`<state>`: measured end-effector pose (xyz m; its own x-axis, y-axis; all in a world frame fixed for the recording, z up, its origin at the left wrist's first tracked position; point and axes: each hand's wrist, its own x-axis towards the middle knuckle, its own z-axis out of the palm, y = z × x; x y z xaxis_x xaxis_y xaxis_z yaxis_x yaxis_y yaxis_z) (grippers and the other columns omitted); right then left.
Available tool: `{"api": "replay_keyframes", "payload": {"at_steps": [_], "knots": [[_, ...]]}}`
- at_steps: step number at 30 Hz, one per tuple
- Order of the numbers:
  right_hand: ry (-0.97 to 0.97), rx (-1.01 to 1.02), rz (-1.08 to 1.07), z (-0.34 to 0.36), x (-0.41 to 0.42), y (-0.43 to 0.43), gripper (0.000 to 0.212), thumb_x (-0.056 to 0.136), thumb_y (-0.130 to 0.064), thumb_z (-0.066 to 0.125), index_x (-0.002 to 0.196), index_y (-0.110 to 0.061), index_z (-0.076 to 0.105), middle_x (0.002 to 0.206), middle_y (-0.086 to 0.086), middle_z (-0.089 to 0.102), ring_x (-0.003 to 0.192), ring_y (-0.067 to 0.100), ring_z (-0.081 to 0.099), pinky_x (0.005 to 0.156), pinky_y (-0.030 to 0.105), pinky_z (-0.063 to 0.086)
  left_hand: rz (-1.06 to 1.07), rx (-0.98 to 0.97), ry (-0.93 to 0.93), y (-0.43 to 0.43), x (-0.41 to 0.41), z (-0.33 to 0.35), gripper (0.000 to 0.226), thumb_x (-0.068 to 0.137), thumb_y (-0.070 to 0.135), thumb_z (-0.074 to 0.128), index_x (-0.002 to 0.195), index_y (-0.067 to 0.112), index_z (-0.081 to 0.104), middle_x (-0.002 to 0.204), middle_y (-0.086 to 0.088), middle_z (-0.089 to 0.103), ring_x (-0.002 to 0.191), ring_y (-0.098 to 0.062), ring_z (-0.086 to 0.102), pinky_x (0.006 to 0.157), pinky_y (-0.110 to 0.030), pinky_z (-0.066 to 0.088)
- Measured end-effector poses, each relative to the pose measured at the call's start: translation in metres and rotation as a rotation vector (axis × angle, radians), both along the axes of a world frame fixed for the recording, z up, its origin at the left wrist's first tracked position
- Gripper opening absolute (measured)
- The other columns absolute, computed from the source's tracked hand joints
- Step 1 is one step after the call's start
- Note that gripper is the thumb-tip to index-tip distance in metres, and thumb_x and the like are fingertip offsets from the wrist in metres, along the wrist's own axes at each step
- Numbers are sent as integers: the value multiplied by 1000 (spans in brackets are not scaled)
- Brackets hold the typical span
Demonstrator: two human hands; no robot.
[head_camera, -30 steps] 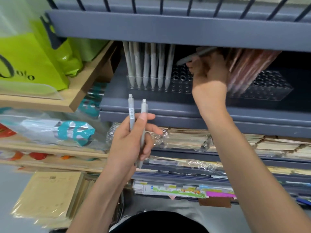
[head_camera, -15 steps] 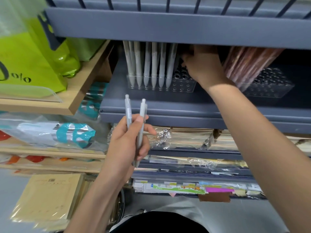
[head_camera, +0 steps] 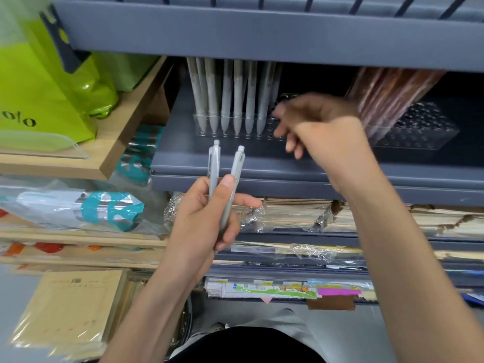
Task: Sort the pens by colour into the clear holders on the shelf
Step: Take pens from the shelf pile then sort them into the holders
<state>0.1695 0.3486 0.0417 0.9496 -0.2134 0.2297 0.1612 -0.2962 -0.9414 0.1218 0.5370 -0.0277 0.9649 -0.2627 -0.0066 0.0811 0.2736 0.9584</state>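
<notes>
The left hand (head_camera: 207,218) is gripping two grey pens (head_camera: 222,184) upright as stock for the clear holder (head_camera: 235,127) on the shelf (head_camera: 262,176), while the empty right hand (head_camera: 322,129) is hanging loosely open beside it.

The right hand (head_camera: 317,127) is smeared by motion, so whether its fingers (head_camera: 281,111) hold anything cannot be told. It covers the right end of the left holder (head_camera: 235,132). The upper shelf (head_camera: 262,35) hides the tops of the grey pens (head_camera: 237,100) and brown pens (head_camera: 387,93). The left hand (head_camera: 207,218) hides the lower halves of its two pens (head_camera: 214,166). The green bag (head_camera: 39,87) is cut by the left edge.
</notes>
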Motion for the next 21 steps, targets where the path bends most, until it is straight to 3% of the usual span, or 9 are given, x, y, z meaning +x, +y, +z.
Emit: {"api": "replay_keyframes", "payload": {"at_steps": [3, 5, 8, 12, 17, 21], "knots": [[236, 18, 359, -2, -25, 2, 8, 88, -22, 71, 85, -16, 75, 66, 4, 69, 48, 11, 53, 40, 22, 41, -55, -36, -19, -5, 1, 1, 34, 95, 38, 55, 98, 6, 46, 89, -17, 75, 32, -11, 38, 34, -17, 27], [287, 58, 457, -2, -30, -2, 10, 85, -22, 74, 88, -13, 75, 66, 5, 68, 48, 12, 53, 40, 21, 42, -87, -43, -34, -8, 1, 2, 36, 94, 40, 56, 100, 5, 50, 90, -16, 75, 33, -12, 40, 34, -17, 29], [218, 182, 372, 0, -30, -6, 9, 87, -18, 70, 88, -9, 71, 67, 5, 66, 47, 13, 53, 40, 21, 41, -119, -38, -42, -10, 1, 4, 29, 96, 43, 53, 97, 15, 57, 88, -14, 75, 34, -12, 40, 35, -16, 30], [41, 371, 167, 3, -28, -11, 7, 92, -13, 62, 88, -8, 66, 69, 7, 65, 47, 18, 53, 41, 25, 42, -115, -33, -8, -13, 3, 2, 37, 96, 40, 53, 98, 3, 51, 71, -3, 67, 34, -11, 29, 36, -15, 24], [168, 109, 258, -6, -35, -8, 12, 92, -12, 65, 95, 0, 69, 72, 8, 70, 53, 18, 59, 48, 26, 50, -105, -42, 7, -17, 5, 3, 26, 94, 36, 53, 88, 11, 50, 68, -2, 63, 35, -10, 28, 36, -16, 23], [92, 197, 139, 2, -28, -9, 7, 96, -7, 59, 92, -2, 63, 69, 7, 69, 59, 21, 67, 58, 27, 57, -58, -57, 30, -15, 7, 1, 36, 94, 43, 51, 101, 10, 62, 69, -2, 62, 36, -10, 29, 37, -16, 20]]}}
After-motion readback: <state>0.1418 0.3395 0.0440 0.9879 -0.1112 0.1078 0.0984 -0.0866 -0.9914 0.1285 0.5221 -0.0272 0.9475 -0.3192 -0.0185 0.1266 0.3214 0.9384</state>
